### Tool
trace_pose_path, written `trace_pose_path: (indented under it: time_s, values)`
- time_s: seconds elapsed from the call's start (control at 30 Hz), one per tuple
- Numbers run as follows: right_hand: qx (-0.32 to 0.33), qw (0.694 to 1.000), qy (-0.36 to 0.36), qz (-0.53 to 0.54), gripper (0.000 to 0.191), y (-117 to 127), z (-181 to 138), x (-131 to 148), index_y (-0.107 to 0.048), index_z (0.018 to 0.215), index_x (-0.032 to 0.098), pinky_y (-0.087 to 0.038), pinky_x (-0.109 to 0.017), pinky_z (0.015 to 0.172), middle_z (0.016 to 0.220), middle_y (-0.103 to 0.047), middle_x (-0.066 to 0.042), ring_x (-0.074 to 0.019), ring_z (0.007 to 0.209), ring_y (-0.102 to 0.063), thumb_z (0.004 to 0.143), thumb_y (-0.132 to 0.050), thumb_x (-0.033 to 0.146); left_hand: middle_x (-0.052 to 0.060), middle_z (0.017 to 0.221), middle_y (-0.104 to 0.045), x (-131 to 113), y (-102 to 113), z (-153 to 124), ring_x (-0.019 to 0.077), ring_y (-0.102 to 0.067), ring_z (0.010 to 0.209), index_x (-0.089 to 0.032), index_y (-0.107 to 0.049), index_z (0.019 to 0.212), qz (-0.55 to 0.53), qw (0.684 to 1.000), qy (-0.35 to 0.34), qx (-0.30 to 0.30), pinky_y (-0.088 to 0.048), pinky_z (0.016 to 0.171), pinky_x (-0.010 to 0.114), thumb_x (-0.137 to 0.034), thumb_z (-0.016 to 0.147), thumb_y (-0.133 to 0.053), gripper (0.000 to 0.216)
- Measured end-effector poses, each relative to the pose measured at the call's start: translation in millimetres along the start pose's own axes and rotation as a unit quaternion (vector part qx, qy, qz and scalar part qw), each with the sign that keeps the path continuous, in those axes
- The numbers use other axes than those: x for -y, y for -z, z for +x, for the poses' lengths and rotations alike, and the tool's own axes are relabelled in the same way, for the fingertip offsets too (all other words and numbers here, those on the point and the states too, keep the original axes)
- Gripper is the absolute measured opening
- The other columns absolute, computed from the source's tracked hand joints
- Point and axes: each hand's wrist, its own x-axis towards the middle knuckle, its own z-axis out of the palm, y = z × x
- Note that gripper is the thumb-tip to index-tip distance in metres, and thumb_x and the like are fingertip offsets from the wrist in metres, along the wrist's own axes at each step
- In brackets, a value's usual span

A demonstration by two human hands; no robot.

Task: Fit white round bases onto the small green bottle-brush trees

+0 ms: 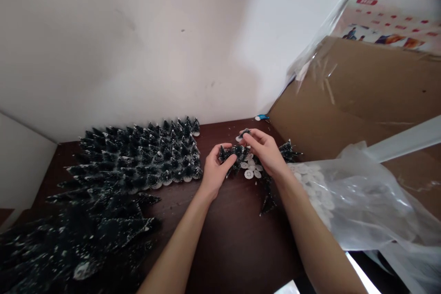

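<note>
- Small dark trees with white-flecked bristles [234,151], bunched in the left hand [215,167], just above the tabletop, fingers and thumb curled around them
- A tiny dark tree with a pale round base [238,138], pinched between thumb and fingers of the right hand [267,149], just above and beside the bunch
- Loose white discs [249,174] in a small heap between the hands, on a dark brown table [241,229]
- More dark trees [288,151] lying around the right hand
- To the left, close rows of standing trees [148,156], with larger ones [76,234] nearer the viewer
- To the right, a clear plastic bag [375,202] containing white discs, beside brown cardboard [379,87]
- Behind, a pale wall [155,46]
</note>
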Motion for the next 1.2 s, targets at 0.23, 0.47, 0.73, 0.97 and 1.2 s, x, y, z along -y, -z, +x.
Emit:
trace_pose_path:
  time_s: [0.23, 0.47, 0.73, 0.97, 1.2]
  values:
    - [0.009, 0.989, 0.073, -0.129, 0.033, -8, 0, -9, -0.071, 0.101, 0.019, -0.047, -0.027, 0.056, 0.080, -0.066, -0.003, -0.0173, 0.071, -0.059, 0.079, -0.071, 0.044, 0.001, 0.093, -0.064, 0, 0, -1, 0.0157, -0.059, 0.086, -0.019, -0.058, 0.098, 0.029, 0.999, -0.017, -0.023, -0.046, 0.080, 0.026, -0.024, 0.067, -0.080, 0.038]
    - [0.056, 0.986, 0.107, -0.117, 0.027, -14, 0, -13, -0.073, 0.093, 0.018, -0.052, -0.032, 0.075, 0.086, -0.072, -0.004, -0.0194, 0.080, -0.065, 0.079, -0.073, 0.042, 0.003, 0.095, -0.065, 3, 2, 0, 0.0188, -0.059, 0.092, -0.019, -0.064, 0.101, 0.060, 0.997, -0.029, -0.026, -0.045, 0.084, 0.029, -0.029, 0.069, -0.079, 0.037]
    - [-0.078, 0.986, 0.091, -0.116, 0.034, 2, 6, -11, -0.070, 0.093, 0.017, -0.048, -0.031, 0.065, 0.076, -0.070, -0.003, -0.0184, 0.069, -0.062, 0.080, -0.068, 0.049, 0.006, 0.099, -0.069, 3, 1, 0, 0.0190, -0.066, 0.081, -0.017, -0.066, 0.100, 0.026, 1.000, 0.010, -0.008, -0.052, 0.076, 0.032, -0.034, 0.072, -0.078, 0.034]
    - [-0.191, 0.896, 0.128, -0.381, 0.033, 38, 14, -19, -0.072, 0.104, 0.016, -0.048, -0.041, 0.081, 0.085, -0.072, -0.009, -0.0259, 0.079, -0.065, 0.081, -0.063, 0.037, 0.005, 0.093, -0.068, 6, 2, 2, 0.0179, -0.064, 0.080, -0.017, -0.068, 0.100, 0.028, 0.999, 0.006, -0.020, -0.052, 0.076, 0.030, -0.036, 0.073, -0.078, 0.035]
    - [-0.164, 0.860, 0.167, -0.453, 0.037, 35, 14, -20, -0.070, 0.113, 0.015, -0.048, -0.048, 0.089, 0.110, -0.068, -0.017, -0.0318, 0.096, -0.063, 0.081, -0.065, 0.031, 0.005, 0.094, -0.067, 6, 1, 2, 0.0164, -0.063, 0.077, -0.018, -0.069, 0.103, 0.024, 1.000, 0.002, -0.009, -0.052, 0.075, 0.030, -0.036, 0.075, -0.077, 0.035]
